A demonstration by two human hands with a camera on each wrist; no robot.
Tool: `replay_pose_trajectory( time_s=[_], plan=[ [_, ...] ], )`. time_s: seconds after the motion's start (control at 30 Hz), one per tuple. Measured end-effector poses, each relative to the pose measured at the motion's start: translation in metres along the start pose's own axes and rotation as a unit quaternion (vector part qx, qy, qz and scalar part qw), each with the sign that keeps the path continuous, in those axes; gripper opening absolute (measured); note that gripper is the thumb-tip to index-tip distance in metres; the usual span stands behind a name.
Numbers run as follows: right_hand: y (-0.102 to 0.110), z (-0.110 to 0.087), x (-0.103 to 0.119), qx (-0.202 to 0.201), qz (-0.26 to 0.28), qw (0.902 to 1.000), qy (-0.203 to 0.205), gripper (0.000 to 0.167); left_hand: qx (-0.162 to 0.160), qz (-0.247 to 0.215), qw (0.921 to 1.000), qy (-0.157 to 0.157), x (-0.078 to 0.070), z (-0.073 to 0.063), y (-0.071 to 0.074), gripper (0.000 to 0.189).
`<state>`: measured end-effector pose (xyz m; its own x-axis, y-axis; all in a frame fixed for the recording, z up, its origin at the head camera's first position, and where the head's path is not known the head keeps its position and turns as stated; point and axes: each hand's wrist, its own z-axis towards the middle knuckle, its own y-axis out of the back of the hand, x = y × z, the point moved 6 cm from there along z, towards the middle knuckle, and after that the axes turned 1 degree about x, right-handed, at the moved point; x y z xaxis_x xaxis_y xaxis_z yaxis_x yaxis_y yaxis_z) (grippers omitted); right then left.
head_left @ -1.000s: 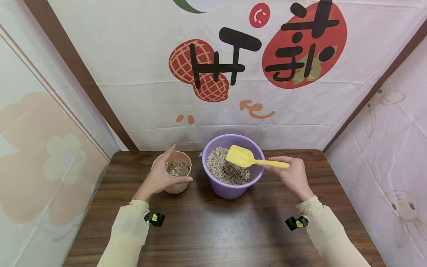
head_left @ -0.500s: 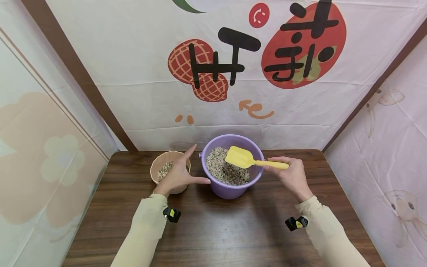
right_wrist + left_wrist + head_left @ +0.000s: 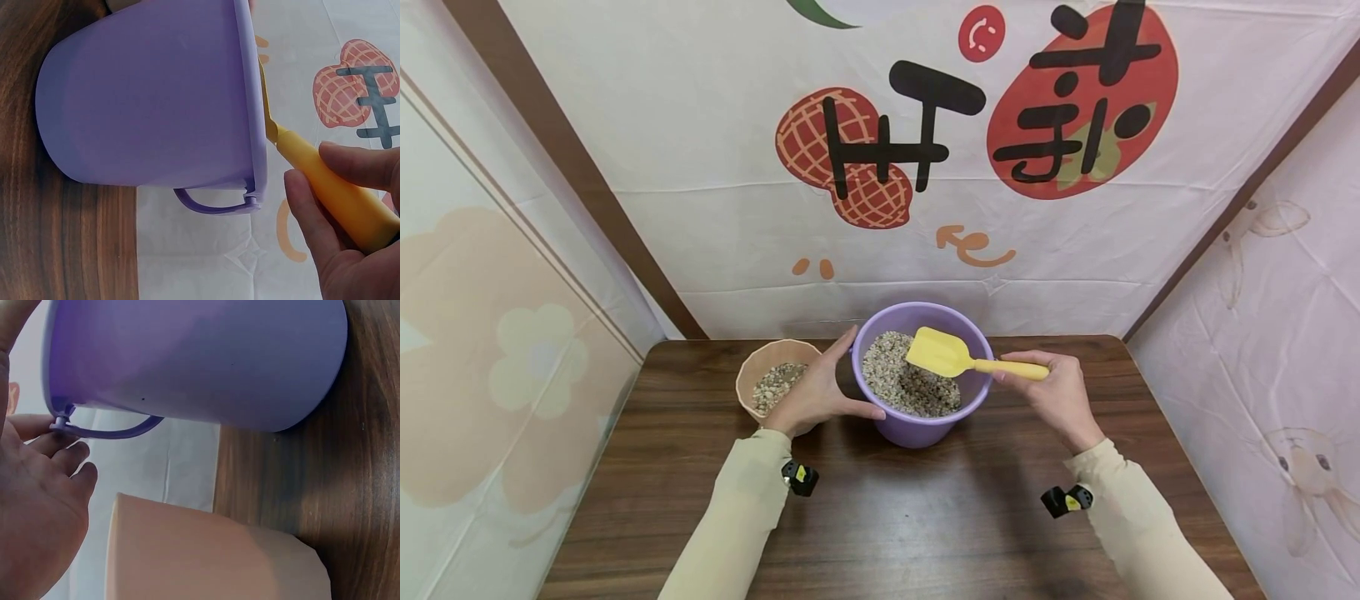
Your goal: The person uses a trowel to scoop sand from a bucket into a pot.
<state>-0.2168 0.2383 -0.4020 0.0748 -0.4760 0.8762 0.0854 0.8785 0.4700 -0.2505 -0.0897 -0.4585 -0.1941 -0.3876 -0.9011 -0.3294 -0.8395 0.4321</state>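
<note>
A purple bucket (image 3: 914, 429) of coarse, gravel-like grains stands at the table's back middle. My right hand (image 3: 1060, 396) holds a yellow toy shovel (image 3: 942, 353) by its handle, thumb and fingers round it. The shovel's blade lies over the bucket's opening, above the grains. My left hand (image 3: 820, 392) is spread at the bucket's left rim, thumb and fingertips apart along it. In the left wrist view its fingers lie by the peg of the bucket's handle (image 3: 119, 432). Behind that hand, a peach pot (image 3: 752, 377) holding similar grains is partly covered.
The dark wooden table (image 3: 895, 533) carries both containers near its back edge. Close behind rises a printed white cloth wall (image 3: 737, 208), with more printed cloth at the left and right sides.
My left hand has moved right, from over the peach pot to the bucket's left rim, leaving more of the pot in sight. The right hand and shovel stay nearly still.
</note>
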Motion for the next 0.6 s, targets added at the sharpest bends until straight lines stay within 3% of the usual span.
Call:
replay_pose_trajectory(
  time_s=[0.2,0.6],
  plan=[
    [0.002,0.001,0.003,0.008,-0.014,0.9999,0.007,0.028,0.0,0.012,0.9999,0.002,0.005,0.002,-0.002,0.139],
    [-0.002,0.009,0.013,0.041,-0.069,0.9963,0.028,0.026,-0.002,-0.019,0.9997,-0.015,0.003,0.003,-0.002,0.138]
  ],
)
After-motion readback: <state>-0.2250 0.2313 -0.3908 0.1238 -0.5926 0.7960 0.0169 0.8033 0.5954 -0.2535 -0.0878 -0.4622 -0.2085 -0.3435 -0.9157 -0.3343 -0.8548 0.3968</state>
